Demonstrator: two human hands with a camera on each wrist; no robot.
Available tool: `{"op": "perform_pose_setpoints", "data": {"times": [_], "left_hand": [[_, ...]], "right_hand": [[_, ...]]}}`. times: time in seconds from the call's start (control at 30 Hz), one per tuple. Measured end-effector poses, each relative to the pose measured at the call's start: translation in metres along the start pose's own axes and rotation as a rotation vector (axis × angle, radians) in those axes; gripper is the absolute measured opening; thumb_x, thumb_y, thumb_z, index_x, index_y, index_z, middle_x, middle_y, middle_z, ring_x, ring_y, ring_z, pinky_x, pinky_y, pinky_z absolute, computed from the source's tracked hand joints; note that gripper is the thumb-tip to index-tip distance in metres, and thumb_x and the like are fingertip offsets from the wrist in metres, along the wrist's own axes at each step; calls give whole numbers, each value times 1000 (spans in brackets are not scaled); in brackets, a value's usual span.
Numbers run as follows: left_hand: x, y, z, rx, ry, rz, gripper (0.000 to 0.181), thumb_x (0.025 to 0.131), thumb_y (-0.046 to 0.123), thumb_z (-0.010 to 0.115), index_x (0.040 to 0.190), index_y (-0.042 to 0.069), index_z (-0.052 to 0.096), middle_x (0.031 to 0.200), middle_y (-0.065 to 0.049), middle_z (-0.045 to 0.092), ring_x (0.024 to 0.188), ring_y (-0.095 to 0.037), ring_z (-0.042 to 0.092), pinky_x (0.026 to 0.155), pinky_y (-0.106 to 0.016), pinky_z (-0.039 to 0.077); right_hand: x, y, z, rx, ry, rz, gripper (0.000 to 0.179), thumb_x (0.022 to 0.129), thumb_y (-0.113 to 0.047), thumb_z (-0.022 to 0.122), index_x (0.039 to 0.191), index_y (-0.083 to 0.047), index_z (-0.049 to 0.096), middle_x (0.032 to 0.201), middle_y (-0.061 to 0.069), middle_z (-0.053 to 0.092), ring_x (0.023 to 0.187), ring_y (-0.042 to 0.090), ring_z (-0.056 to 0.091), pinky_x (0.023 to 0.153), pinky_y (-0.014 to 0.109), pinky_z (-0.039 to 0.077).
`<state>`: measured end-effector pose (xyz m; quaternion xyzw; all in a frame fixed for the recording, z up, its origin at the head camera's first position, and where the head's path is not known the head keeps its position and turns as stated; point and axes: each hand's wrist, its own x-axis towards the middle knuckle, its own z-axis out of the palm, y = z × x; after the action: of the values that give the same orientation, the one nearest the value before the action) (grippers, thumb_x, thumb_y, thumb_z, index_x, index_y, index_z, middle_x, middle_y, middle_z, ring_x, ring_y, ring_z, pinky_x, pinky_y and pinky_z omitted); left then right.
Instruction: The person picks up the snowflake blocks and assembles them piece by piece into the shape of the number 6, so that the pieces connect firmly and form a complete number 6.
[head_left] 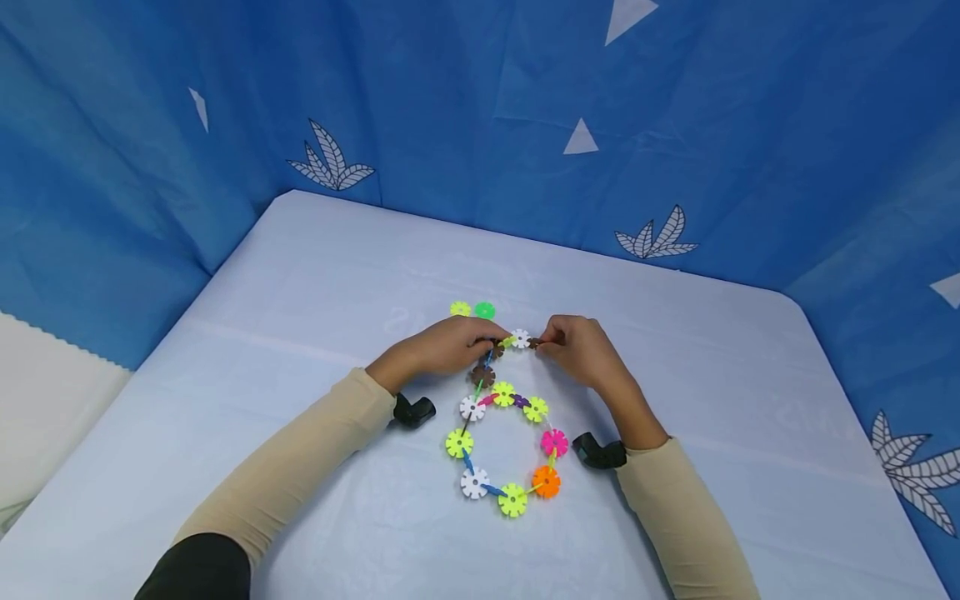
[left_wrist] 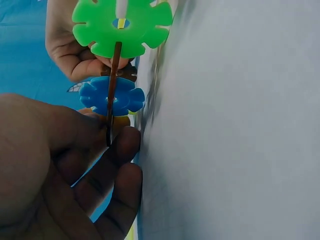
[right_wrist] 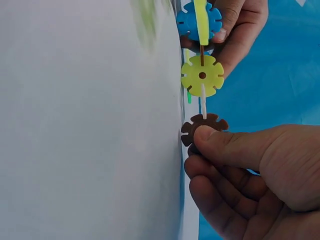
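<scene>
Notched plastic flower discs are slotted together into a closed ring (head_left: 460, 443) with a curved chain rising from its upper left. At that chain, my left hand (head_left: 446, 346) pinches a brown disc (head_left: 497, 352) between thumb and fingers. My right hand (head_left: 583, 350) holds another brown disc (right_wrist: 214, 121) at the chain's end, thumb on its face. Between the hands sit a white disc (head_left: 521, 338) and a yellow-green disc (right_wrist: 202, 76). A blue disc (left_wrist: 117, 97) and a bright green disc (left_wrist: 132, 32) show close up in the left wrist view.
Two loose discs, one yellow (head_left: 461, 308) and one green (head_left: 485, 310), lie beyond my left hand. Black curved wrist pieces (head_left: 414, 411) sit by both sleeves. A white-covered table (head_left: 300, 275) ends at a blue curtain (head_left: 450, 108).
</scene>
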<state>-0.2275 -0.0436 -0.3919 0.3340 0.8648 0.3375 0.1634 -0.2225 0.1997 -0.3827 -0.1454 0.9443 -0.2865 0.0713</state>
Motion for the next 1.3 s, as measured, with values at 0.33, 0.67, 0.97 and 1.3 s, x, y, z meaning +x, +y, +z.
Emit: {"op": "perform_pose_setpoints", "data": {"times": [0.33, 0.67, 0.97, 1.3], "left_hand": [[0, -3, -1, 23, -21, 2, 37, 107, 4, 47, 142, 9, 60, 139, -6, 60, 131, -19, 52, 110, -37, 40], [0, -4, 0, 25, -19, 16, 37, 106, 3, 49, 142, 7, 59, 142, -8, 58, 134, -21, 50, 111, -37, 38], [0, -3, 0, 5, -14, -19, 37, 106, 5, 51, 142, 7, 59, 142, -7, 58, 132, -19, 51, 110, -36, 39], [-1, -2, 1, -90, 23, -62, 34, 105, 9, 52, 138, 9, 62, 127, -3, 64, 110, -14, 58, 98, -34, 47]], "right_hand": [[2, 0, 3, 5, 14, -11, 10, 89, -9, 79, 83, -10, 71, 83, 1, 70, 78, 21, 58, 67, 35, 46], [2, -1, 3, 18, 16, -47, 10, 89, -8, 79, 83, -9, 72, 80, 1, 69, 77, 22, 59, 69, 37, 47], [3, -1, 2, 30, -14, -18, 10, 90, -8, 78, 86, -9, 69, 83, 3, 68, 78, 23, 58, 69, 36, 47], [3, 0, -9, 47, -152, -3, 14, 93, -12, 75, 103, -6, 67, 96, 8, 68, 90, 26, 61, 80, 41, 52]]}}
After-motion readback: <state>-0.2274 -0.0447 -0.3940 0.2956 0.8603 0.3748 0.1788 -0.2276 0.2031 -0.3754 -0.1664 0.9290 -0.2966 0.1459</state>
